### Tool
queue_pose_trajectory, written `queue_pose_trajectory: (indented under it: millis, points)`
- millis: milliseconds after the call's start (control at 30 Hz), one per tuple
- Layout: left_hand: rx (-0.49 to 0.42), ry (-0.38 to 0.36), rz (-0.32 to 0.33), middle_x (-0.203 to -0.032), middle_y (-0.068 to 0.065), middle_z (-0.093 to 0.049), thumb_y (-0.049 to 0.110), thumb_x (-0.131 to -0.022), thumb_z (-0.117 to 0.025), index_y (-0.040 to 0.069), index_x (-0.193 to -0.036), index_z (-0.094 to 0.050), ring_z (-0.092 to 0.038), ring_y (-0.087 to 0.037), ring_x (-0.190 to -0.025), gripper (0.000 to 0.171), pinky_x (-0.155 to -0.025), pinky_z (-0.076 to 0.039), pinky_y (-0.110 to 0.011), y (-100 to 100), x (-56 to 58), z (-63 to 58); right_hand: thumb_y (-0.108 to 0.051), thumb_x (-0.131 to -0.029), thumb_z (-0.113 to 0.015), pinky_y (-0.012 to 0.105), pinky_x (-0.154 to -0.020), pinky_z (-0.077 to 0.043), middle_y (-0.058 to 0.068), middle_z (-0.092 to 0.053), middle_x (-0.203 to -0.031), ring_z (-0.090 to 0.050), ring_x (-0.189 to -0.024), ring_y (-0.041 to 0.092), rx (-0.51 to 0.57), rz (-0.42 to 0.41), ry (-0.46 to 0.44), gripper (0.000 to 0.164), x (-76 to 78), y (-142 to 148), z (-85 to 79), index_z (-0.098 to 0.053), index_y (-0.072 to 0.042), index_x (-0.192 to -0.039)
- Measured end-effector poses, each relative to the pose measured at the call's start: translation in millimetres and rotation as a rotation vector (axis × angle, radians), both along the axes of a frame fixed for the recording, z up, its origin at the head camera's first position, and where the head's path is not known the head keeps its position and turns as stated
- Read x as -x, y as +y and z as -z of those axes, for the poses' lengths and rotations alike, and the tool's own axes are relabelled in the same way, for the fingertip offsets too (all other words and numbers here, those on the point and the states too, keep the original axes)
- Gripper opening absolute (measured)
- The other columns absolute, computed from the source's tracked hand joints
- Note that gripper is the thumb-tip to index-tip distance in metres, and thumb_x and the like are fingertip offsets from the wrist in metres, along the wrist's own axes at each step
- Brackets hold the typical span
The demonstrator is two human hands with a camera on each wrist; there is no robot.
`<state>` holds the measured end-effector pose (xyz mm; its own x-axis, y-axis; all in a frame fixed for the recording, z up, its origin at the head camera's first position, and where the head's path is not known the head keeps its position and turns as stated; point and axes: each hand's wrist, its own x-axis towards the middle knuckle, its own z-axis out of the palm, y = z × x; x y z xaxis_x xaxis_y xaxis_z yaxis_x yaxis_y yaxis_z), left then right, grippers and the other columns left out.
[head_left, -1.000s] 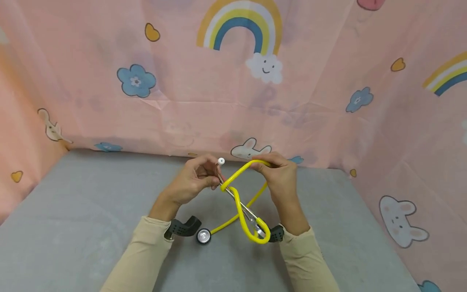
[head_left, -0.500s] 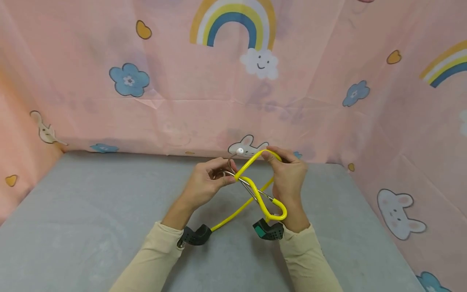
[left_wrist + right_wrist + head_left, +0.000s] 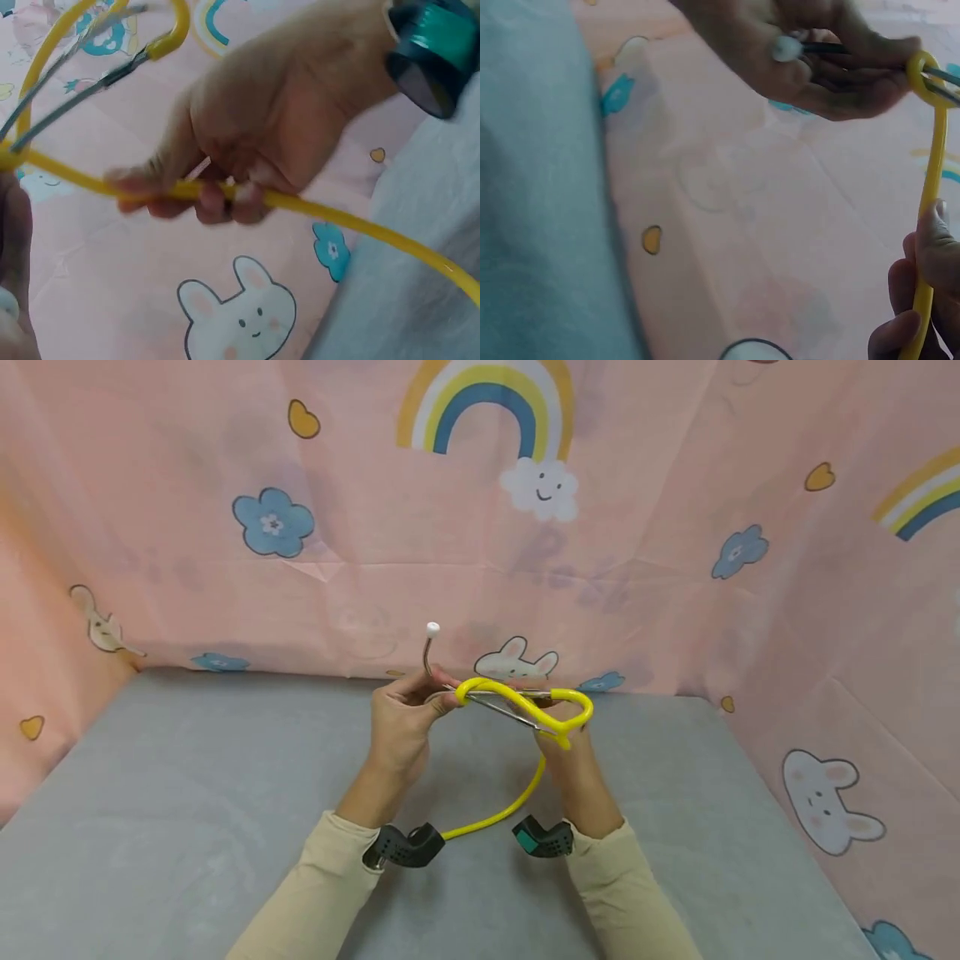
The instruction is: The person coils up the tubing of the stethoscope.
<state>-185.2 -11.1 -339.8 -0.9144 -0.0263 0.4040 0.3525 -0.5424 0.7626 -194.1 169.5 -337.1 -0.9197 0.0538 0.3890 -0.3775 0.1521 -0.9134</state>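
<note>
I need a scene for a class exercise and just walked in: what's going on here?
Above a grey, cloth-like tabletop, a person is handling a stethoscope. The left hand pinches its thin silver metal ear tubes, one small white ear tip standing above the fingers. Flexible yellow tubing loops around the metal just beyond; the right hand grips it farther along. The black left-wrist camera hides its lower end in the head view.

A fabric-screened work corner was shown; the type of room beyond was hidden. A pink backdrop, printed with cartoon rainbows, blue flowers and white rabbits, bounded the rear and both sides of a grey, cloth-like counter.
</note>
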Motion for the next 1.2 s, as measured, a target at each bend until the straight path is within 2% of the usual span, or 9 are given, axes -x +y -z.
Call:
queue_pose_trajectory:
  millis: [67, 167, 233, 400, 600, 733, 867, 1033, 1200]
  points:
    - [-0.037, -0.021, -0.034, -0.081, 0.005, -0.075, 0.025, -0.063, -0.084, 0.016, -0.082, -0.074, -0.068, -0.007, -0.074, 0.023, -0.070, -0.057, -0.018, -1, 0.3, -2.5, -0.006, -0.092, -0.069, 0.017, -0.084, -0.050, 0.009, -0.076, -0.101, -0.066, -0.091, 0.003, -0.100, 0.026, -0.039, 0.025, 0.0, -7, 3.5, -0.068, 0.015, -0.106]
    - [-0.078, -0.050, -0.103, -0.080, 0.004, -0.075, 0.018, -0.066, -0.082, 0.014, -0.082, -0.073, -0.069, -0.008, -0.074, 0.019, -0.069, -0.057, -0.018, -2, 0.9, -7.0, -0.018, -0.089, -0.075, 0.023, -0.078, -0.049, 0.012, -0.075, -0.101, -0.064, -0.087, 0.014, -0.172, 0.069, -0.175, 0.022, -8.1, -21, 7.9, -0.076, -0.001, -0.103]
    - [-0.089, -0.061, -0.156, -0.080, 0.002, -0.074, 0.012, -0.069, -0.081, 0.013, -0.081, -0.073, -0.070, -0.009, -0.074, 0.015, -0.070, -0.057, -0.019, -4, 2.1, -8.7, -0.023, -0.089, -0.076, 0.023, -0.070, -0.047, 0.009, -0.074, -0.096, -0.059, -0.079, 0.015, -0.143, 0.051, -0.228, 0.020, -14.5, -31, 11.1, -0.076, -0.005, -0.100]
    - [-0.049, -0.030, -0.303, -0.079, 0.003, -0.073, -0.003, -0.073, -0.080, 0.008, -0.080, -0.071, -0.070, -0.010, -0.076, 0.016, -0.072, -0.059, -0.021, -7, 4.0, -8.6, -0.025, -0.086, -0.078, 0.021, -0.062, -0.048, 0.005, -0.074, -0.088, -0.058, -0.068, 0.012, -0.243, 0.033, -0.063, 0.016, -30.5, -52, 12.9, -0.078, -0.009, -0.092]
    - [0.212, 0.181, -0.459, -0.086, -0.007, -0.069, -0.010, -0.076, -0.079, -0.013, -0.085, -0.066, -0.071, -0.016, -0.083, 0.016, -0.075, -0.061, -0.026, -13, 6.5, -1.1, -0.024, -0.085, -0.080, 0.022, -0.064, -0.053, 0.001, -0.071, -0.084, -0.060, -0.069, 0.009, -0.447, 0.061, 0.147, 0.016, -45.9, -62, 3.3, -0.078, -0.010, -0.092]
    - [0.476, 0.289, -0.490, -0.086, -0.016, -0.069, -0.006, -0.075, -0.081, -0.008, -0.085, -0.071, -0.071, -0.023, -0.084, 0.014, -0.077, -0.060, -0.025, -20, 9.8, 2.3, -0.021, -0.085, -0.080, 0.020, -0.056, -0.045, 0.000, -0.066, -0.078, -0.051, -0.063, 0.008, -0.597, 0.085, 0.232, 0.014, -50.6, -60, -2.9, -0.078, -0.008, -0.091]
    - [0.683, 0.285, -0.407, -0.091, -0.014, -0.073, -0.004, -0.076, -0.080, -0.002, -0.082, -0.070, -0.074, -0.025, -0.088, 0.012, -0.078, -0.060, -0.025, -26, 9.5, -0.4, -0.021, -0.085, -0.079, 0.020, -0.053, -0.039, -0.001, -0.064, -0.075, -0.046, -0.060, 0.008, -0.671, 0.094, 0.273, 0.014, -50.4, -56, -6.5, -0.078, -0.008, -0.090]
    - [0.755, 0.237, -0.179, -0.099, -0.016, -0.075, -0.007, -0.083, -0.073, -0.002, -0.084, -0.065, -0.074, -0.027, -0.094, 0.010, -0.080, -0.061, -0.029, -27, 7.9, -4.4, -0.020, -0.088, -0.076, 0.020, -0.050, -0.037, 0.000, -0.058, -0.071, -0.043, -0.057, 0.008, -0.648, 0.088, 0.248, 0.014, -46.2, -46, -11.0, -0.079, -0.006, -0.091]
    - [0.798, 0.216, -0.010, -0.099, -0.013, -0.075, -0.005, -0.087, -0.070, 0.001, -0.090, -0.067, -0.073, -0.022, -0.087, 0.007, -0.076, -0.061, -0.027, -28, 8.1, -6.2, -0.019, -0.088, -0.074, 0.022, -0.052, -0.039, 0.000, -0.063, -0.076, -0.044, -0.058, 0.009, -0.603, 0.091, 0.270, 0.012, -41.6, -30, -15.0, -0.079, -0.008, -0.090]
